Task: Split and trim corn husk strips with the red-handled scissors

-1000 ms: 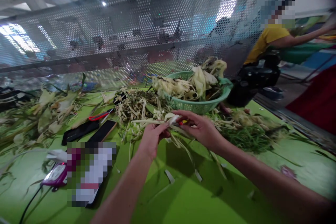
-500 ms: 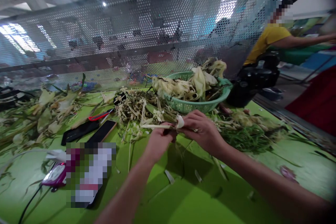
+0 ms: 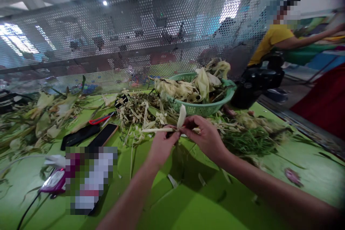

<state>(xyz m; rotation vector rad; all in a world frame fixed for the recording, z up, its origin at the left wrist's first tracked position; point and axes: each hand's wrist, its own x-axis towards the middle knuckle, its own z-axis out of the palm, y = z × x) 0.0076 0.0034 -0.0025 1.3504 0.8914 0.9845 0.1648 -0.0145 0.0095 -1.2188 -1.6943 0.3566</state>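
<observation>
In the middle of the head view, my left hand (image 3: pixel 165 145) is closed in a pinch on a thin pale stalk (image 3: pixel 158 130) that points left. My right hand (image 3: pixel 206 136) meets it at the fingertips, its thumb and fingers pinching a pale husk strip (image 3: pixel 182 115) against the stalk. This strip stands up above the fingers, curled and whitish. Part of the stalk's right end shows beyond the right fingertips. Where strip and stalk meet is mostly hidden by my fingers. Both hands are held above the green table (image 3: pixel 188 201).
Behind my hands are a green basket (image 3: pixel 203 109) of dried husks and a heap of plant scraps (image 3: pixel 134 115). A red box cutter (image 3: pixel 101 119), black phones (image 3: pixel 104 137) and a purple device (image 3: pixel 54 181) lie left. Green shreds (image 3: pixel 250 142) lie right; a person in yellow (image 3: pixel 272 41) is beyond.
The white husk strip was looped close around the stalk at my right fingers; now it stands upright. My right hand has shifted slightly left and down.
</observation>
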